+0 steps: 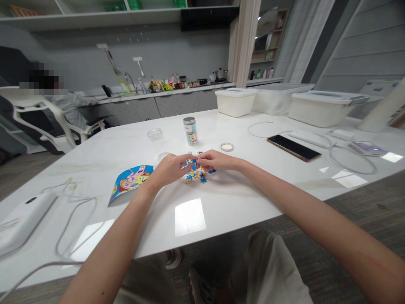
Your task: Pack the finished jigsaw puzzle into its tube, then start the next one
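Both my hands meet over a small heap of colourful puzzle pieces (196, 174) on the white table (196, 211). My left hand (171, 168) is curled, fingertips pinching a piece at the heap's top. My right hand (215, 160) is also closed in a pinch on a piece right beside the left fingertips. A cartoon picture card (131, 179) lies flat to the left of my left hand. Behind the heap stands a small tube-shaped container (190, 131) with a silver lid and a cartoon label.
A round lid (227, 147) and a clear dish (155, 133) lie near the tube. A black phone (293, 147) and cables lie to the right, white bins (236, 102) at the far edge. A white device (22, 219) with cables sits at left. A person sits in a chair at far left.
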Demonstrator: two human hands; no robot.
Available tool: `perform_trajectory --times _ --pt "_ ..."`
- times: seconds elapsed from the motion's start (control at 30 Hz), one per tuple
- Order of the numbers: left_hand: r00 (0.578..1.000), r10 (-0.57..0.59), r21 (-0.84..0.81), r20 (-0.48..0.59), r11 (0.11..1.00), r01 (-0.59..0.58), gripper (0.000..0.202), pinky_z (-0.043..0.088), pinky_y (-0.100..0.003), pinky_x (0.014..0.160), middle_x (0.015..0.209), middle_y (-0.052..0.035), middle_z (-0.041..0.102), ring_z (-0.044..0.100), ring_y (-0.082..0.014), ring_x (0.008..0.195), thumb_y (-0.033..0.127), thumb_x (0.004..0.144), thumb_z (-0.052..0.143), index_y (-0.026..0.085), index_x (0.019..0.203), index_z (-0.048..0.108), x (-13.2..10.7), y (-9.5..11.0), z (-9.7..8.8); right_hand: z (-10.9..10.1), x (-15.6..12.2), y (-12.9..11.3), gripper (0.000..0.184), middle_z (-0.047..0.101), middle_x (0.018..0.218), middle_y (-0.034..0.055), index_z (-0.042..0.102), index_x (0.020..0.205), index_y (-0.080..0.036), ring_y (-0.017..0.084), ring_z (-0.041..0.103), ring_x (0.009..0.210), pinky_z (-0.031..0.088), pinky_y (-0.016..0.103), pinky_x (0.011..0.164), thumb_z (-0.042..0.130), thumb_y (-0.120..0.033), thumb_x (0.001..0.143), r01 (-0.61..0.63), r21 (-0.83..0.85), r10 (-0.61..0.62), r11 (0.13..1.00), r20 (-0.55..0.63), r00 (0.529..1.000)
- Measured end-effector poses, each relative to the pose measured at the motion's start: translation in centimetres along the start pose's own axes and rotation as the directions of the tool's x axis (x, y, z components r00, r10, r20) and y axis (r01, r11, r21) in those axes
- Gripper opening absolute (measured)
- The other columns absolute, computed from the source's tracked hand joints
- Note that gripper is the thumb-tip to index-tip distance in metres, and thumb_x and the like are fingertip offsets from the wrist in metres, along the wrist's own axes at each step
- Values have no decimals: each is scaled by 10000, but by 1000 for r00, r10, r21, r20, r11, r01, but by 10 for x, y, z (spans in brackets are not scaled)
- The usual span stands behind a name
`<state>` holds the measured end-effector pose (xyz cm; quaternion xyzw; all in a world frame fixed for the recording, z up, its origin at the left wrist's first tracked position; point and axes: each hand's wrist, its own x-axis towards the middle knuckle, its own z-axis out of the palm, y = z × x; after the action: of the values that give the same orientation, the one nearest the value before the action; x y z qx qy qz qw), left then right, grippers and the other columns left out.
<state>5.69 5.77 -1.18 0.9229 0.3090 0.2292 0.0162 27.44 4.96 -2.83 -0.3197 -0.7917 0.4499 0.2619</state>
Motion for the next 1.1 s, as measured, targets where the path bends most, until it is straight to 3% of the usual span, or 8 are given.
perform_trajectory --times 0.3,0.47,1.1 --pt "1000 -22 6 -8 1000 22 293 299 -184 522 471 84 386 346 -87 432 346 896 472 197 1086 639 0 0 1 0 0 -1 272 458 580 -47 585 761 -134 82 400 533 303 231 529 525 -372 878 4 -11 -4 1000 9 1000" --pt "999 -25 20 -33 999 26 255 290 -183 514 466 84 398 352 -90 418 369 896 465 205 996 632 1 -1 2 -1 0 -2 271 422 568 -61 635 803 -114 73 349 529 266 229 519 565 -371 850 21 -28 -21 999 10 1000" --pt "999 -1 57 -52 998 3 294 290 -202 504 440 78 376 307 -81 402 373 892 484 195 949 710 0 -2 3 0 -2 -4 295 381 549 -69 698 890 -93 67 311 521 232 234 505 584 -361 845 3 -91 -3 996 7 1000"
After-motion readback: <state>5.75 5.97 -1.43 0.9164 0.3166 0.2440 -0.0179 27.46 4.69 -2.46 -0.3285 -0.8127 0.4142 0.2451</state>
